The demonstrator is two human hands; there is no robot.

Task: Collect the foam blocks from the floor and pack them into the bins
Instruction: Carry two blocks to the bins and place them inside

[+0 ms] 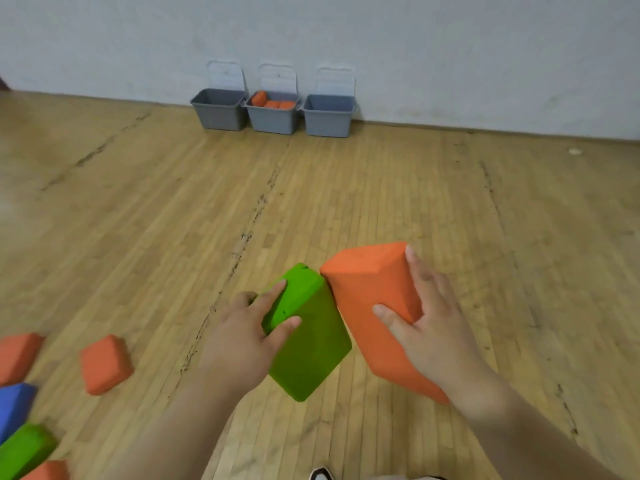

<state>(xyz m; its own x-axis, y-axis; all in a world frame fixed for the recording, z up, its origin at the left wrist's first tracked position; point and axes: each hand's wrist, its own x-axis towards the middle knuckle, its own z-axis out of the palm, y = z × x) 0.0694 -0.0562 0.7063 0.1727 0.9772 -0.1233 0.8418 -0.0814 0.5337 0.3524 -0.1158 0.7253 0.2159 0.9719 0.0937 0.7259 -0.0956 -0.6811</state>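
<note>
While left fingers (273,291) round green block (311,348), right fingers (417,271) round orange block (363,292): orange blocks (273,103) in middle bin (273,122).

Pale wall (450,46) behind, a shoe tip (321,474) at the bottom edge.

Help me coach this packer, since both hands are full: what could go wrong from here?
1. The left hand pinches the green block only near one corner, and the right hand grips one end of the big orange block; either could slip on the way.
2. The middle bin already holds orange blocks, so the big one may not fit.
3. Loose blocks lie on the floor at left, a trip hazard.
</note>
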